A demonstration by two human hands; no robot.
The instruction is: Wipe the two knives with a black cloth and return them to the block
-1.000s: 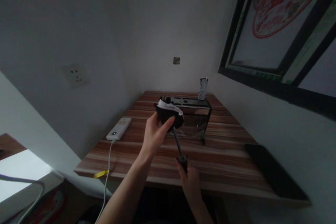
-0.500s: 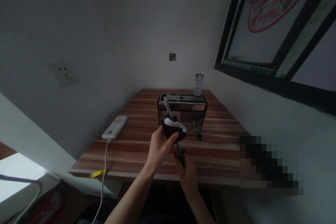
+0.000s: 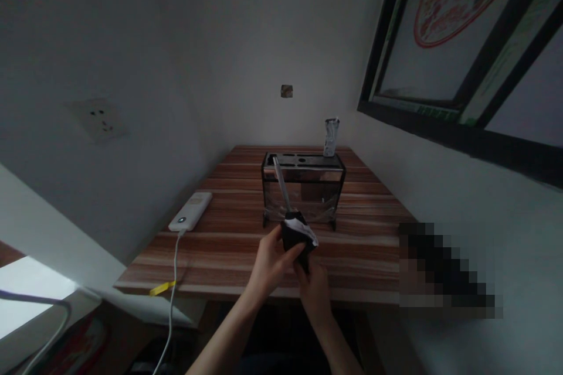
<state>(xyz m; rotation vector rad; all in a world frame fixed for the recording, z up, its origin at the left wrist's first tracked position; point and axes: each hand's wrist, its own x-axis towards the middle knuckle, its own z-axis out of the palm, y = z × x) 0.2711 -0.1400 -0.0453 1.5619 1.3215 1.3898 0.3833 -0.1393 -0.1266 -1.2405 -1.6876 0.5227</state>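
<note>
My left hand (image 3: 269,261) is closed around a black cloth (image 3: 294,239) with a white edge or lining, wrapped about a slim utensil. The utensil's long, narrow metal shaft (image 3: 281,183) sticks up out of the cloth, leaning to the left; I cannot tell whether it is a blade or a rod. Just below the cloth, my right hand (image 3: 315,288) is closed on its dark handle, mostly hidden now by cloth and fingers. Behind the shaft stands a clear-sided knife block (image 3: 325,175) with a slotted top.
A crumpled silvery packet (image 3: 331,137) stands at the block's back right. On the left of the striped wooden table (image 3: 369,246) lies a white power bank (image 3: 192,211) with a cable (image 3: 175,266) hanging over the front edge, by a yellow tag (image 3: 162,289). Walls enclose both sides.
My left hand has slid the cloth down the shaft toward the handle, so more metal shows above it. The right hand keeps its grip on the handle. The view has shifted slightly.
</note>
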